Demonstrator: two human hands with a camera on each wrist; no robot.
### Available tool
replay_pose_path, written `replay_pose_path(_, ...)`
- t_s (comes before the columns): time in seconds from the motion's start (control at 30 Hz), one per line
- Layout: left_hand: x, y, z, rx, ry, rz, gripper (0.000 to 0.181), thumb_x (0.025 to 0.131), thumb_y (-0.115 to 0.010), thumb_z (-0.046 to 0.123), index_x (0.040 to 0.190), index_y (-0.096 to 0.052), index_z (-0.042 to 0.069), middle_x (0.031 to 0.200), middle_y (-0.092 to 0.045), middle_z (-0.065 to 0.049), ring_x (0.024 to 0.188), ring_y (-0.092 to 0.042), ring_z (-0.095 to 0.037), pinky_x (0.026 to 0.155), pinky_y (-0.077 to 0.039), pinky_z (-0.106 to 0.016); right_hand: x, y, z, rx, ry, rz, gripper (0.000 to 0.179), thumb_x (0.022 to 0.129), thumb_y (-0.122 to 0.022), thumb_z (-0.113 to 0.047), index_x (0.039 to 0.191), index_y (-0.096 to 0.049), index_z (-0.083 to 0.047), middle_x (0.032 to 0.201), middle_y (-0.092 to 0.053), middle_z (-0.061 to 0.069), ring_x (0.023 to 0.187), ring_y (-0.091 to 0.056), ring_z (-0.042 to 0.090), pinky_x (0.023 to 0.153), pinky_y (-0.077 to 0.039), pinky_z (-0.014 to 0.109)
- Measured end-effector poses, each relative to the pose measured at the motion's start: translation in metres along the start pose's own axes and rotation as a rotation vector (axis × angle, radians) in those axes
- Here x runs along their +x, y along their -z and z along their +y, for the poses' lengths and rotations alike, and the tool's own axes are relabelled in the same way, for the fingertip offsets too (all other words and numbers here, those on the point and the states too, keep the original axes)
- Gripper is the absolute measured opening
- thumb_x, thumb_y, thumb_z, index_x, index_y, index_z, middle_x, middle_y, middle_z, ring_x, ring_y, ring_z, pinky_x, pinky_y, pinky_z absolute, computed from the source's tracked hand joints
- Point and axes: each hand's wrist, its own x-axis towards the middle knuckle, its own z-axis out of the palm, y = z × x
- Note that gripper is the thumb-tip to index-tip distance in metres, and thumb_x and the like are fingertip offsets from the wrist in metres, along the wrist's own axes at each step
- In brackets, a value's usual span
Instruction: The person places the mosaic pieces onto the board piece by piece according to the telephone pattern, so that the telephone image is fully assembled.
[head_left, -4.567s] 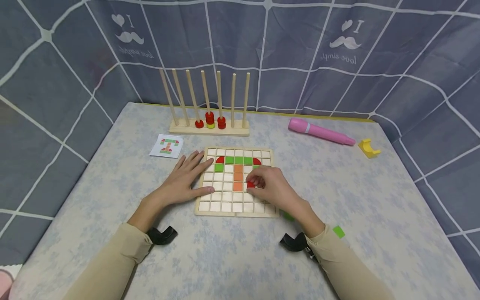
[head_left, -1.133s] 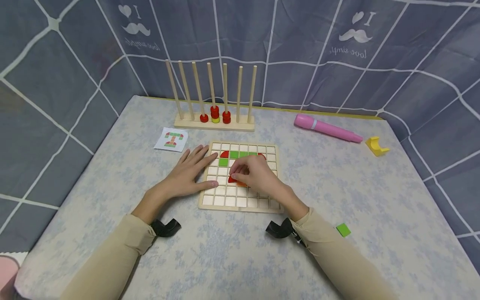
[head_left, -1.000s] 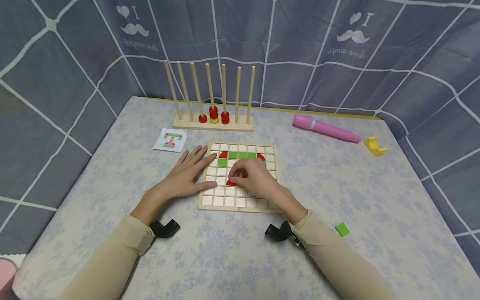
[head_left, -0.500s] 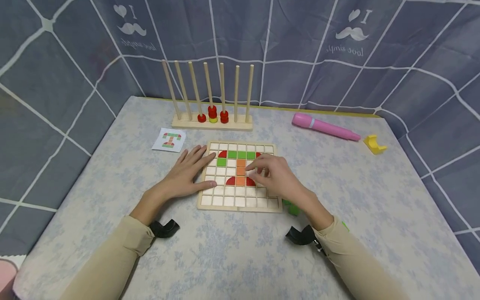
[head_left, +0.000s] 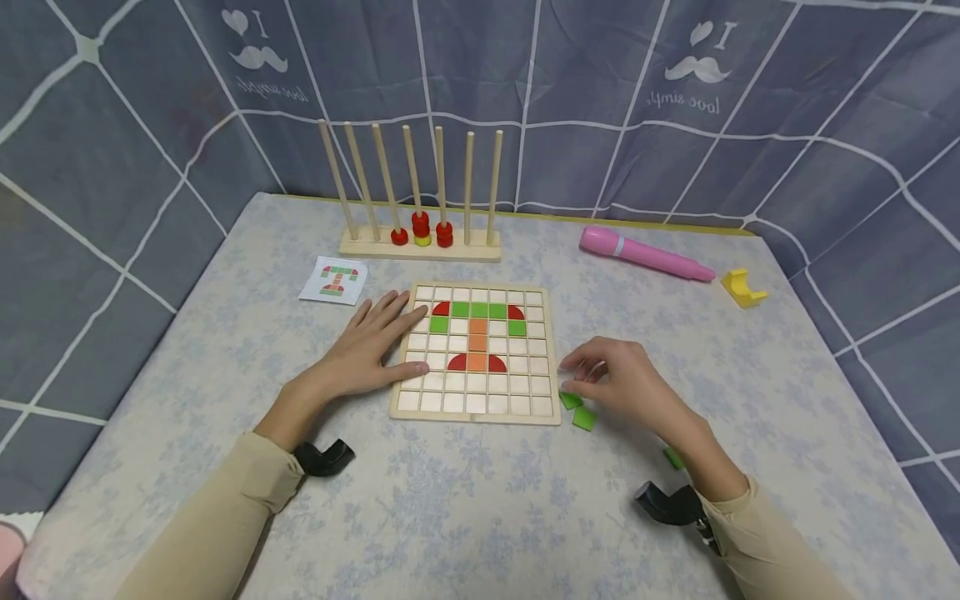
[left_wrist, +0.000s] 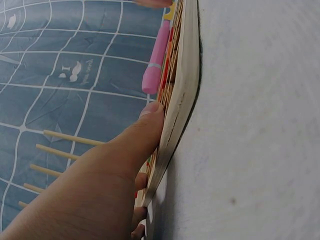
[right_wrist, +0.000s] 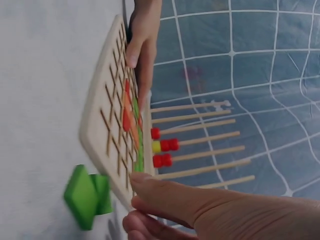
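A wooden grid board (head_left: 476, 404) lies flat on the table, bearing a T-like pattern of green squares (head_left: 478, 310), an orange column (head_left: 477, 343) and red quarter-round tiles (head_left: 457, 363). Two of the red tiles flank the lowest orange one. My left hand (head_left: 367, 346) rests spread on the board's left edge, thumb and index finger over its rim. Just off the board's right side is my right hand (head_left: 622, 379), fingers bent, thumb apart, nothing visible between them. Loose green tiles (head_left: 583, 418) lie right below its fingertips; the right wrist view shows these green tiles (right_wrist: 81, 197) overlapping.
A card (head_left: 334, 281) printed with a coloured pattern lies left of the board. Behind stands a peg rack (head_left: 420, 252) with red and yellow beads. A pink pen-shaped object (head_left: 645, 255) and a yellow holder (head_left: 741, 288) are at back right. Another green tile (head_left: 673, 458) lies under the right forearm.
The right hand set a red tile left of the lowest orange one, let go, and moved right off the board to the loose green tiles. The left hand stayed on the board.
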Motion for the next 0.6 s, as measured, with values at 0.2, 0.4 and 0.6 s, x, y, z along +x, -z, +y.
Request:
replay_pose_path(0.2, -0.0009, 0.0005, -0.0003, -0.006, -0.002, 0.004, 0.091, 0.097, -0.07, 0.055, 0.169, -0.027, 0.019, 0.178, -0.011, -0.014, 0.165, -0.002, -0.037, 0.132, 0.003, -0.06, -0.0105, -0.0064, 0.0056, -0.012, -0.002, -0.029, 0.024, 0.082, -0.092, -0.01, 0.103, -0.081, -0.008, 0.091, -0.073, 0.0, 0.081, -0.066, 0.013, 0.075, -0.061, 0.031)
replay_pose_path(0.4, -0.0013, 0.0003, -0.0007, -0.006, 0.001, 0.004, 0.091, 0.097, -0.07, 0.055, 0.169, -0.028, 0.02, 0.178, -0.011, -0.013, 0.165, -0.002, -0.036, 0.132, 0.003, -0.06, -0.0101, -0.0081, 0.0044, -0.025, 0.018, -0.056, 0.022, 0.08, -0.093, -0.009, 0.097, -0.079, -0.011, 0.087, -0.071, -0.002, 0.077, -0.063, 0.01, 0.071, -0.059, 0.027)
replay_pose_path(0.6, 0.0, -0.0005, -0.0006, -0.003, -0.002, 0.005, 0.091, 0.097, -0.07, 0.057, 0.169, -0.028, 0.02, 0.178, -0.011, -0.013, 0.165, -0.003, -0.035, 0.132, 0.003, -0.06, -0.0088, -0.0051, 0.0071, -0.054, 0.037, -0.069, 0.023, 0.078, -0.095, -0.011, 0.092, -0.077, -0.013, 0.082, -0.065, -0.002, 0.073, -0.058, 0.01, 0.066, -0.053, 0.025)
